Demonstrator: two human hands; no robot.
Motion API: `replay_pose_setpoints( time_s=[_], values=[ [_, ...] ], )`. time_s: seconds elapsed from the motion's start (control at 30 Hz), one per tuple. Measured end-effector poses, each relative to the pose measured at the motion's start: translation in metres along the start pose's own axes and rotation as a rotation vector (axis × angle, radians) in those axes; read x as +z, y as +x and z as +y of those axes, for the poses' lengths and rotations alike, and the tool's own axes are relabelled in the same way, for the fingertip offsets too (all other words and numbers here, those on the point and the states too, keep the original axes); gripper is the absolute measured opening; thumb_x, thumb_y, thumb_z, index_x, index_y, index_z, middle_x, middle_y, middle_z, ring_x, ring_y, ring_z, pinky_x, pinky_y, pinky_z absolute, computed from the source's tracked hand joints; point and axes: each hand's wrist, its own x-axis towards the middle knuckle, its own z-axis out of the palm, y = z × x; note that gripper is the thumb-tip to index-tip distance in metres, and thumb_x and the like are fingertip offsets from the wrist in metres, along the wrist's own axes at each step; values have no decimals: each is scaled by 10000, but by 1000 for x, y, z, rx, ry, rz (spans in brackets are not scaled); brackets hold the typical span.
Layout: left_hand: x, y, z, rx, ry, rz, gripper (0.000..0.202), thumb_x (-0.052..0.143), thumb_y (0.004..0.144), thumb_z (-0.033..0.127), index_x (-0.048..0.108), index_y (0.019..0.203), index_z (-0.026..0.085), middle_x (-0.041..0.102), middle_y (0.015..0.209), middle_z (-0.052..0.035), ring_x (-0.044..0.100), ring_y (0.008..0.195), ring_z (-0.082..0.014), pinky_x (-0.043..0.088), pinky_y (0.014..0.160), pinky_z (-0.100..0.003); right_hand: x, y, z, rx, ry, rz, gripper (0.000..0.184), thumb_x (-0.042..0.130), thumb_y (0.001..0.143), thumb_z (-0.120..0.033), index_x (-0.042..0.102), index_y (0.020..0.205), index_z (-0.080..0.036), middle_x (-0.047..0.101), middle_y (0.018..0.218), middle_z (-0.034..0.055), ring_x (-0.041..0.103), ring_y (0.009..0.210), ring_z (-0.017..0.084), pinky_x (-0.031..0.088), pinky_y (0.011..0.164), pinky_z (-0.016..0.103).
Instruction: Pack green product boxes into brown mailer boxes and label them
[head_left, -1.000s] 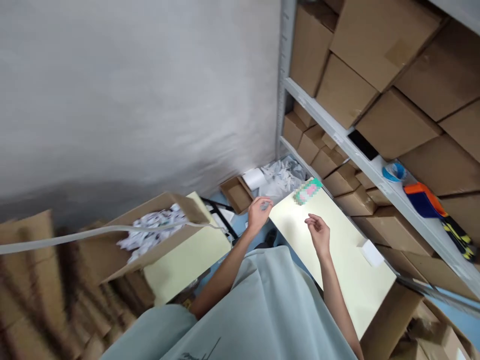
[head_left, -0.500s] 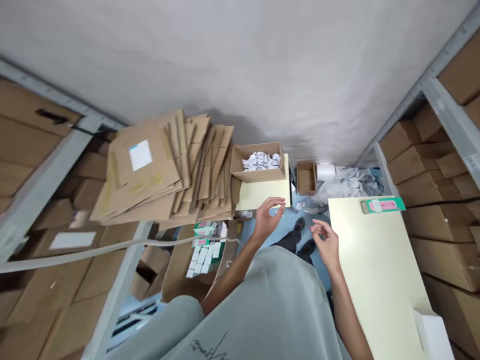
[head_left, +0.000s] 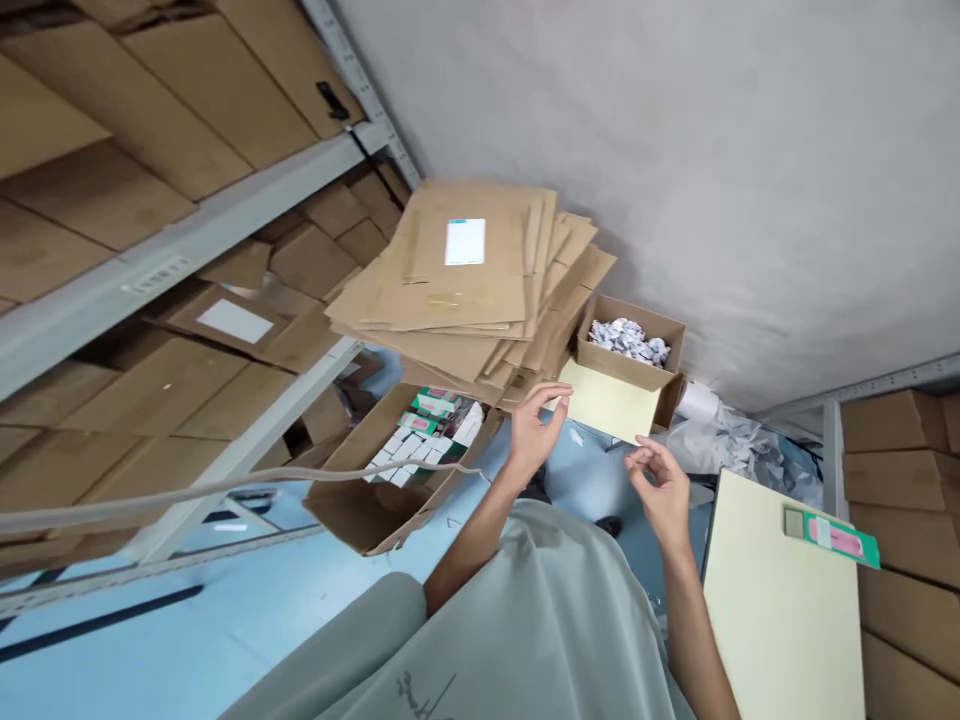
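Observation:
My left hand (head_left: pixel 537 430) hovers in front of my body with nothing in it, its fingers curved and the thumb held apart from them. To its right, my right hand (head_left: pixel 661 488) is also raised and bare, fingers loosely bent with a gap to the thumb. Beyond both hands is a small pale yellow tabletop (head_left: pixel 611 398). An open carton of crumpled white paper (head_left: pixel 628 340) stands on its far part. Below and left of my left hand, a large open carton (head_left: pixel 341 500) holds several small white and green boxes (head_left: pixel 409 448).
Flattened cardboard boxes (head_left: pixel 457 290) are piled high ahead on the left. A pale cable (head_left: pixel 300 475) crosses from the left. Shelves with cartons (head_left: pixel 187 410) flank both sides. On the right, a green and pink box (head_left: pixel 831 537) lies on a yellow table (head_left: pixel 784 620).
My view has swung left, so the piled cardboard and cartons now sit farther right in view and more left shelving shows. Both hands keep nearly the same pose, still holding nothing.

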Motion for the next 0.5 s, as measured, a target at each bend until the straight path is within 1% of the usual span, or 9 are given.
replay_pose_setpoints(
  time_s=[0.1,0.2,0.27,0.3,0.37,0.43,0.5],
  values=[
    [-65,27,-22,30,17,118,193,674,1029,350,829,1007,239,843,1096,-72,796,1103,-229,632,1063,-426,62,23,-15,-38,1,-91,369,823,882,-398,766,1200,-220,776,897,25,768,880,207,651,911,406],
    [-131,52,-48,-15,46,272,201,671,1029,358,827,1047,232,834,1110,-70,793,1100,-219,633,1045,-403,129,43,-31,-63,9,-195,342,795,875,-351,753,1192,-229,775,891,11,786,878,204,652,929,405],
    [-167,66,-64,-52,63,340,214,670,1029,375,819,1070,227,825,1127,-74,790,1107,-220,634,1045,-400,171,54,-42,-83,11,-250,351,782,864,-322,748,1203,-237,781,910,12,792,882,205,652,911,392],
    [-181,73,-70,-61,68,364,218,668,1032,380,814,1077,224,820,1134,-77,787,1116,-223,633,1053,-404,189,58,-49,-96,12,-272,364,778,860,-310,745,1216,-241,785,923,14,794,888,204,651,905,384],
    [-201,84,-80,-64,86,403,215,661,1039,372,804,1086,220,808,1161,-84,776,1159,-230,620,1098,-422,221,67,-61,-128,14,-305,390,775,863,-296,738,1247,-245,791,946,16,793,904,201,647,912,377],
    [-213,92,-88,-64,126,434,207,655,1045,348,792,1126,217,787,1236,-99,749,1246,-240,595,1156,-440,246,74,-75,-156,20,-328,398,784,877,-298,732,1269,-251,791,959,14,791,913,196,643,925,374],
    [-219,98,-94,-77,162,452,219,662,1044,327,774,1197,218,752,1333,-116,706,1340,-244,572,1193,-438,264,80,-87,-174,27,-348,390,799,898,-311,729,1278,-256,788,964,11,787,914,192,639,914,365]
  ],
)
